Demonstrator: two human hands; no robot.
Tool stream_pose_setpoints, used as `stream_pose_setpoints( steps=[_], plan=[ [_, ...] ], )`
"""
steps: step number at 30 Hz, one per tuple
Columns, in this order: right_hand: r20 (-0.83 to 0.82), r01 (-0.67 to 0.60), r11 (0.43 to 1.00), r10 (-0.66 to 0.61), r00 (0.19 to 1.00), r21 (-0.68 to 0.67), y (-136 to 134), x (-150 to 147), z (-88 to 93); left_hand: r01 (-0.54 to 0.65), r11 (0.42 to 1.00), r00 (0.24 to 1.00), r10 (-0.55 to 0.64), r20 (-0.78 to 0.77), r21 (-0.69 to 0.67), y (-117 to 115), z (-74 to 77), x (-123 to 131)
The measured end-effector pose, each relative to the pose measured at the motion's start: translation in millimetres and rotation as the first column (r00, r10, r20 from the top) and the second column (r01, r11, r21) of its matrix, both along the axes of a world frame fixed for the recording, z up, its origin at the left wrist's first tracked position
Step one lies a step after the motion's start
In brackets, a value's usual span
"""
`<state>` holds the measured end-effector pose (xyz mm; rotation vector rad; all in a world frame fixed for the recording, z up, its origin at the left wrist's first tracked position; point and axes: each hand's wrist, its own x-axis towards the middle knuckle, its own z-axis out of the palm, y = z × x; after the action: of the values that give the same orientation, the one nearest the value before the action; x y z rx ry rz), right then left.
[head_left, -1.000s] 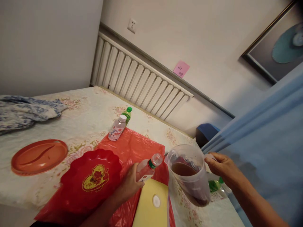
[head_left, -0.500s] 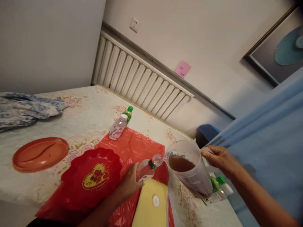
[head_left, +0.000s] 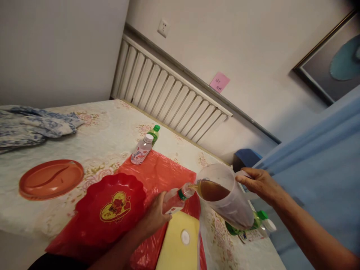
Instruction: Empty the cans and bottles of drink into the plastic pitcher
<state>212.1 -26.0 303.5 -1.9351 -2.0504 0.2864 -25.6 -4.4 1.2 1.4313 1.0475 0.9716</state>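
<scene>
My left hand point(head_left: 154, 213) is wrapped round a clear plastic bottle point(head_left: 174, 202) that has a green band at its neck and no cap on. The bottle leans to the right, its mouth at the spout of a translucent plastic pitcher point(head_left: 239, 210). My right hand point(head_left: 257, 183) grips the pitcher by its handle and tilts it left. Brown liquid point(head_left: 212, 190) runs in a thin stream from the spout at the bottle's mouth. Below them a white cap point(head_left: 185, 237) lies on a yellow folded cloth or pad point(head_left: 176, 251).
A red scalloped plate point(head_left: 88, 210) rests on a red plastic sheet point(head_left: 164, 170). Behind stand a white-capped bottle point(head_left: 141, 150) and a green-capped bottle point(head_left: 155, 132). An orange-red lid point(head_left: 50, 180) is at left, bunched patterned fabric point(head_left: 36, 125) beyond. More bottles point(head_left: 263, 221) are beside the pitcher.
My right hand has tipped the pitcher further left, and its liquid has reached the spout and begun to flow. The bottle in my left hand has stayed nearly still.
</scene>
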Motion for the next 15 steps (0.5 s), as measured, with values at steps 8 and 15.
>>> stream_pose_setpoints(
  steps=[8,15],
  plan=[
    [-0.036,0.006,1.000,-0.007,0.999,-0.024,-0.8,-7.6,4.2,0.001,1.000,1.000,-0.001,-0.002,-0.002,-0.6,-1.7,0.8],
    [-0.041,0.017,1.000,-0.018,0.999,-0.021,-1.9,-9.4,6.5,0.011,1.000,1.000,-0.011,0.005,-0.004,-2.3,3.9,-1.9]
  ],
)
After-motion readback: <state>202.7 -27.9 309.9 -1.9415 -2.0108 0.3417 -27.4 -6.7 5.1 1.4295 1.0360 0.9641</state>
